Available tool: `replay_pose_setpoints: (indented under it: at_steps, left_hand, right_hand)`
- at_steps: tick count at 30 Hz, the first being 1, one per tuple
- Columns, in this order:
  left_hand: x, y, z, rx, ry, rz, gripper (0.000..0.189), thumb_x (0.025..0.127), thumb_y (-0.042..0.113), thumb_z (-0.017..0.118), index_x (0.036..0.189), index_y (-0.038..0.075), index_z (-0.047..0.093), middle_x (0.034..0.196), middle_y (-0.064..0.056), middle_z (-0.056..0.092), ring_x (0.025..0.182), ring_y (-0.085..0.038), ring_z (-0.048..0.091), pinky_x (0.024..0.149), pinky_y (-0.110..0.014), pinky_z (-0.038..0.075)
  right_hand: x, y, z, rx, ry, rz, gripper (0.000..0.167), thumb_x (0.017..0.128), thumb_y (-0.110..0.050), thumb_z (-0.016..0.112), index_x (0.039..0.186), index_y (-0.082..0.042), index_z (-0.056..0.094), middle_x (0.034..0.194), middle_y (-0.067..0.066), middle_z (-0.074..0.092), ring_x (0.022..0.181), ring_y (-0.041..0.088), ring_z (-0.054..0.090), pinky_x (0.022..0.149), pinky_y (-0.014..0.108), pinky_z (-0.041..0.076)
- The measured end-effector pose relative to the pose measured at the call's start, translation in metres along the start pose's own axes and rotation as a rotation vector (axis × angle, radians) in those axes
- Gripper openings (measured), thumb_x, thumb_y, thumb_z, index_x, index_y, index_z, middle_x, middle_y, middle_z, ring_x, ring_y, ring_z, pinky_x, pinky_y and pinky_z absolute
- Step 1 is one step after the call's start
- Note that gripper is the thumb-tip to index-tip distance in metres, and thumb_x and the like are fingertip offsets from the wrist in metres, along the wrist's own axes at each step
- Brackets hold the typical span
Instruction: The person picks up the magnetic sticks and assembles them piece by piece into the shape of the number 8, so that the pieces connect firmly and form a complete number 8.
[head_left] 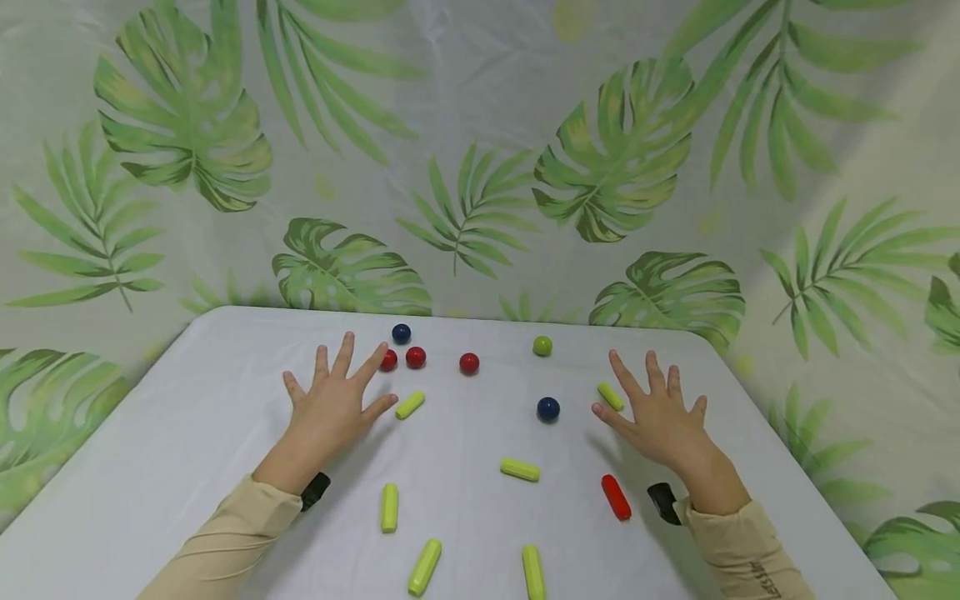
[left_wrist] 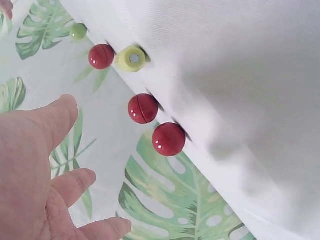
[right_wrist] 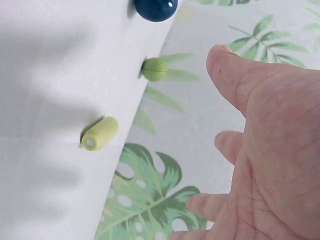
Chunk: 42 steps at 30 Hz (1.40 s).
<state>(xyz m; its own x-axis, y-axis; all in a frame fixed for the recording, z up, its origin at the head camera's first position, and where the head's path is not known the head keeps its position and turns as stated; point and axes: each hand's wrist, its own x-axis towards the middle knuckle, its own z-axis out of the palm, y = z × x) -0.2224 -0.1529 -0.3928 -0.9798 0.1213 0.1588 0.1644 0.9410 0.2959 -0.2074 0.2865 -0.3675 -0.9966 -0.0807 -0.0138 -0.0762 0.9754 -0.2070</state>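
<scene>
Table edges: white table (head_left: 465,533) meets the leaf-print cloth (head_left: 480,108) at its far edge; far blue ball (head_left: 401,334) and green ball (head_left: 542,346) sit near that edge
Room: my hands stand well apart – mid-table lies between them, a side edge outward of each
Writing: dark lettering (head_left: 763,577) on my right sleeve (head_left: 723,533), not surely readable
Left hand: my left hand (head_left: 330,412), fingers spread, raised; left yellow-green stick (head_left: 410,405) just past the thumb, three red balls (head_left: 416,357) near the fingertips
Right hand: my right hand (head_left: 663,425), fingers spread – right yellow-green stick (head_left: 611,396) beyond the thumb, near blue ball (head_left: 548,409) left of it, red stick (head_left: 616,497) closer to me
</scene>
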Motion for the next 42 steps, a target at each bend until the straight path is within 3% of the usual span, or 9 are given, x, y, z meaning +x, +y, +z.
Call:
replay_pose_setpoints:
  at_steps: [6,10,14,18,23,29,34,42]
  left_hand:
    - [0.002,0.015,-0.003,-0.007,0.007,0.053,0.075,0.103,0.051,0.068,0.168,0.029,0.037,0.177,-0.025,0.021,0.159,-0.06,0.021,0.113,-0.093,0.012]
    - [0.003,0.031,-0.004,-0.015,0.019,0.123,0.073,0.102,0.048,0.07,0.166,0.028,0.042,0.175,-0.024,0.029,0.159,-0.055,0.029,0.116,-0.088,0.021]
    - [0.002,0.048,-0.002,-0.001,0.076,0.255,0.068,0.1,0.044,0.076,0.16,0.024,0.052,0.165,-0.024,0.047,0.149,-0.049,0.05,0.111,-0.08,0.039]
    - [0.0,0.07,0.001,0.0,0.093,0.423,0.063,0.098,0.042,0.079,0.153,0.018,0.06,0.148,-0.022,0.063,0.13,-0.041,0.067,0.099,-0.067,0.055]
    - [-0.001,0.099,0.006,-0.079,-0.012,0.588,0.056,0.1,0.04,0.077,0.15,0.018,0.062,0.139,-0.012,0.069,0.12,-0.032,0.071,0.09,-0.053,0.062]
    - [0.0,0.131,0.021,-0.13,-0.179,0.731,0.05,0.103,0.034,0.074,0.149,0.02,0.063,0.136,-0.004,0.069,0.119,-0.021,0.07,0.095,-0.042,0.06]
    - [0.003,0.155,0.035,-0.113,-0.287,0.835,0.046,0.103,0.031,0.075,0.147,0.021,0.065,0.137,-0.002,0.069,0.117,-0.014,0.07,0.098,-0.028,0.058]
    - [0.006,0.192,0.055,-0.024,-0.36,0.952,0.043,0.102,0.028,0.076,0.144,0.026,0.067,0.136,0.004,0.068,0.117,-0.008,0.069,0.099,-0.02,0.055]
  right_hand:
    - [-0.005,0.006,-0.004,-0.005,-0.011,-0.01,0.092,0.103,-0.07,0.055,0.174,-0.026,0.016,0.173,0.039,0.009,0.153,0.072,0.01,0.107,0.095,0.013]
    - [-0.009,0.013,-0.007,-0.031,0.004,-0.052,0.089,0.104,-0.064,0.059,0.172,-0.02,0.024,0.168,0.041,0.025,0.147,0.071,0.032,0.104,0.092,0.028]
    - [-0.013,0.02,-0.009,-0.004,0.005,-0.104,0.084,0.105,-0.054,0.064,0.17,-0.013,0.03,0.16,0.043,0.038,0.137,0.067,0.049,0.098,0.084,0.044]
    - [-0.018,0.029,-0.012,0.058,-0.033,-0.133,0.082,0.105,-0.051,0.065,0.168,-0.009,0.033,0.156,0.041,0.045,0.137,0.062,0.052,0.098,0.076,0.049]
    - [-0.023,0.04,-0.015,0.085,-0.089,-0.15,0.08,0.104,-0.048,0.068,0.165,-0.006,0.038,0.151,0.039,0.051,0.136,0.058,0.055,0.101,0.073,0.049]
    - [-0.031,0.054,-0.018,0.128,-0.135,-0.155,0.08,0.103,-0.048,0.07,0.163,-0.005,0.041,0.153,0.037,0.051,0.139,0.058,0.052,0.103,0.072,0.048]
    - [-0.037,0.063,-0.019,0.168,-0.153,-0.139,0.08,0.102,-0.048,0.071,0.163,-0.006,0.041,0.152,0.037,0.053,0.138,0.058,0.053,0.103,0.07,0.049]
    - [-0.038,0.073,-0.018,0.197,-0.155,-0.137,0.074,0.104,-0.045,0.07,0.161,-0.006,0.045,0.148,0.032,0.06,0.131,0.055,0.06,0.098,0.065,0.055]
